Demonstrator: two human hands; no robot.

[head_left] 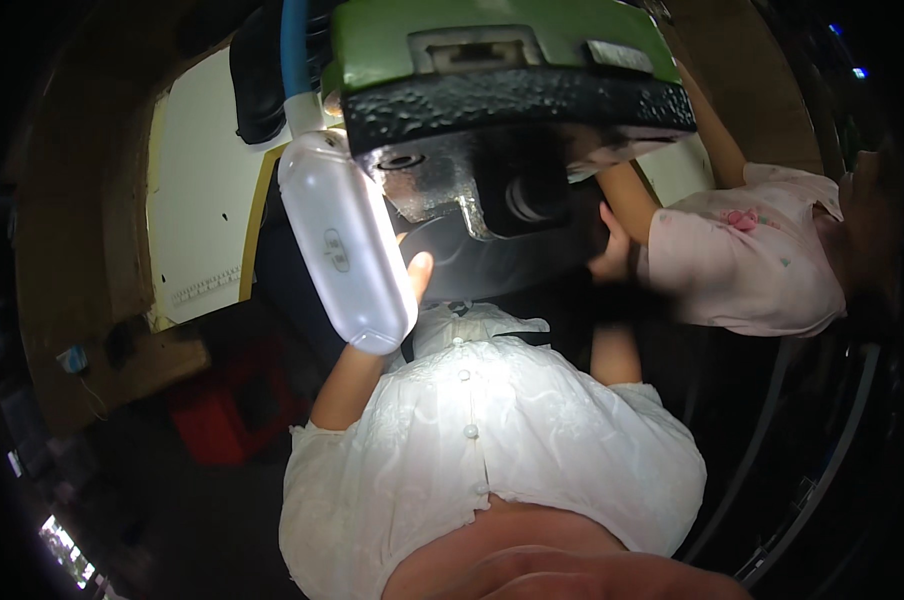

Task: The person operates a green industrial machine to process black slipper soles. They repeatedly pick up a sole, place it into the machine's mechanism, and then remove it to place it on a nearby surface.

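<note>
A broad, dark, smooth piece (512,262) lies under the machine's head, its kind too dim to tell. My left hand (419,278) grips its left edge, thumb on top; the lamp and the piece hide the other fingers. On the opposite edge my right hand (609,252) grips it with the thumb raised; a dark blurred shape crosses my wrist. Above both hands hangs a green and black machine head (512,100) with a dark cylindrical part (532,198) pointing down. Beside my left hand a lit white oval lamp (347,240) hangs from a blue tube (295,50).
At the right, a person in a pink top (747,250) reaches in behind the machine, close to my right hand. A white board (202,190) with a ruler scale (207,290) stands left. Below it is a red stool (217,415). A wooden ledge (162,370) runs along the left side.
</note>
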